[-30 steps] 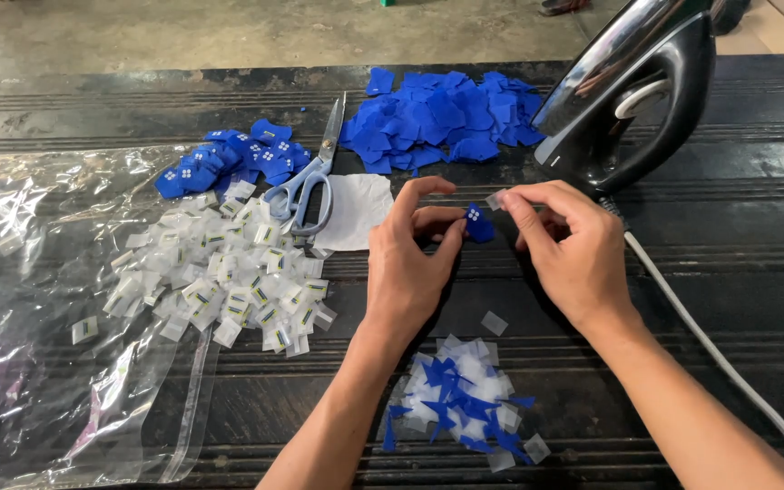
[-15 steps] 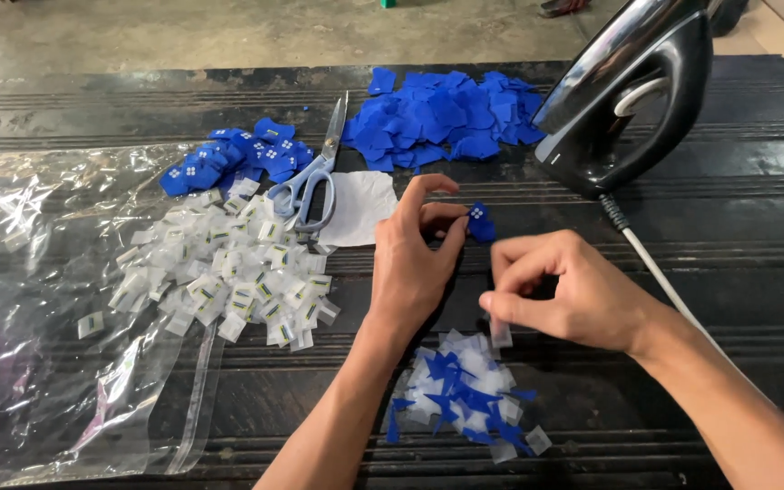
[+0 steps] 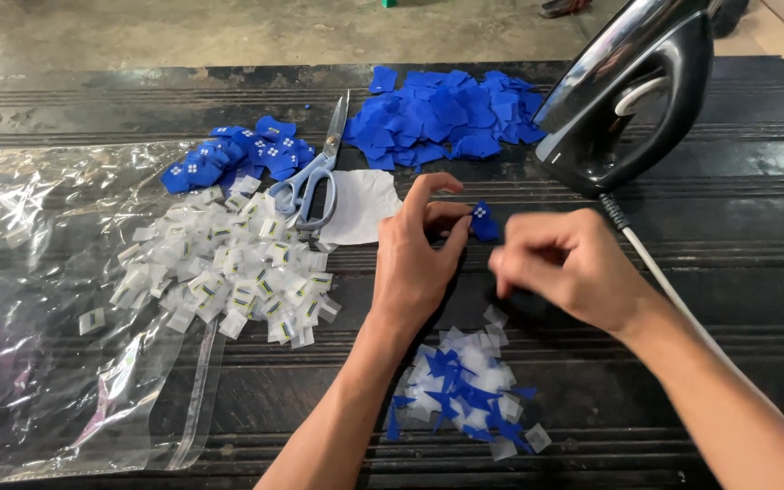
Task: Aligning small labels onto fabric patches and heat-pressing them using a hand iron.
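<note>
My left hand (image 3: 415, 259) pinches a small blue fabric piece (image 3: 483, 220) between thumb and fingertips above the dark table. To its right, my right hand (image 3: 566, 268) hovers low over the table with its fingers curled together; whether it holds a scrap I cannot tell. Below both hands lies a small heap of blue and white scraps (image 3: 467, 388).
A black iron (image 3: 632, 100) stands at the back right, its cord (image 3: 660, 272) running past my right arm. Scissors (image 3: 312, 177) lie by a white paper piece (image 3: 360, 204). Blue fabric pieces (image 3: 442, 116), blue marked pieces (image 3: 233, 159), white tags (image 3: 229, 268), clear plastic bag (image 3: 38, 299) at left.
My right hand drew away from the blue piece and dropped down toward the scrap heap, then lifted slightly back. My left hand kept the blue piece in place.
</note>
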